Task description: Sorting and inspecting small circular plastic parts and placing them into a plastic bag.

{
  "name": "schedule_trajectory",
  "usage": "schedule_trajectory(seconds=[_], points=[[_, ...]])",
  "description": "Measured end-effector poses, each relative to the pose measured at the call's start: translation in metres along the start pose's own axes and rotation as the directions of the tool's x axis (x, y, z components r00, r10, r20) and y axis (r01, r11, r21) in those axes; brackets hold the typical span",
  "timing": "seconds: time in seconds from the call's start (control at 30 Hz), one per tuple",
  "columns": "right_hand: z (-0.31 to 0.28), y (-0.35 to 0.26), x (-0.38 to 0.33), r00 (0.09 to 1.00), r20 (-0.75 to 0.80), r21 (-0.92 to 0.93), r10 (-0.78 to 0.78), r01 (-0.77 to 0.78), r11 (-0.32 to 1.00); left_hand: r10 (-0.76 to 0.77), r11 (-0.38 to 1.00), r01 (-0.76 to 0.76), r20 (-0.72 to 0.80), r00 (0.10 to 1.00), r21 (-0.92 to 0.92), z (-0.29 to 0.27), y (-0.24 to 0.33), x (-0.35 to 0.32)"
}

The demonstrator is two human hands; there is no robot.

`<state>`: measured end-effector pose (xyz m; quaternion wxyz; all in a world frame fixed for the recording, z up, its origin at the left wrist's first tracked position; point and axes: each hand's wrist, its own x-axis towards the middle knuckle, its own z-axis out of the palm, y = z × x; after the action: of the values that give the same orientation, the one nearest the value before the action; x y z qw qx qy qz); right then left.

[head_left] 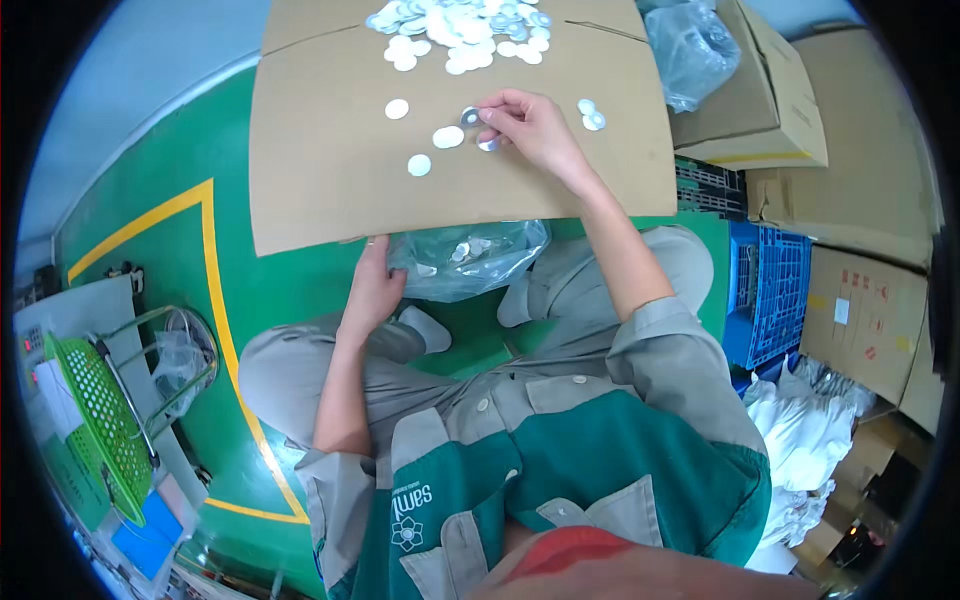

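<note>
My right hand (530, 128) is over the cardboard sheet (340, 190), its thumb and fingers pinching a small round disc (470, 117) with a grey face. Another disc (487, 144) shows just under its lower fingers. To the left lie a pair of overlapping white discs (448, 137) and two single ones, a farther disc (397, 109) and a nearer disc (419, 165). At the sheet's near edge, my left hand (376, 288) holds the rim of a clear plastic bag (470, 265). Several discs are inside that bag, which hangs below the edge. The left fingertips are partly hidden.
A heap of silvery discs (465, 25) covers the far part of the sheet, and a small cluster (591, 115) lies at its right. Cardboard boxes (730, 110) and a blue plastic crate (780, 285) stand on the right. A green basket (95, 420) rests at the left.
</note>
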<state>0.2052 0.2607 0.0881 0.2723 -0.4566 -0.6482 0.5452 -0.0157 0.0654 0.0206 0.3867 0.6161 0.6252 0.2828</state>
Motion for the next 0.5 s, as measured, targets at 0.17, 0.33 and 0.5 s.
schedule_trajectory(seconds=[0.17, 0.33, 0.5], points=[[-0.02, -0.008, -0.012, 0.996, -0.087, 0.061, 0.012, -0.006, 0.998, -0.082, 0.988, 0.077, -0.033, 0.996, -0.132, 0.003, -0.002, -0.004], [-0.044, -0.021, -0.033, 0.97, -0.227, 0.049, -0.08, 0.094, 0.994, -0.107, 0.975, 0.101, -0.02, 0.994, -0.198, 0.005, -0.005, -0.001], [-0.061, -0.023, -0.043, 0.948, -0.294, 0.04, -0.121, 0.139, 0.989, -0.103, 0.976, 0.1, -0.003, 0.995, -0.192, 0.006, -0.019, -0.003]])
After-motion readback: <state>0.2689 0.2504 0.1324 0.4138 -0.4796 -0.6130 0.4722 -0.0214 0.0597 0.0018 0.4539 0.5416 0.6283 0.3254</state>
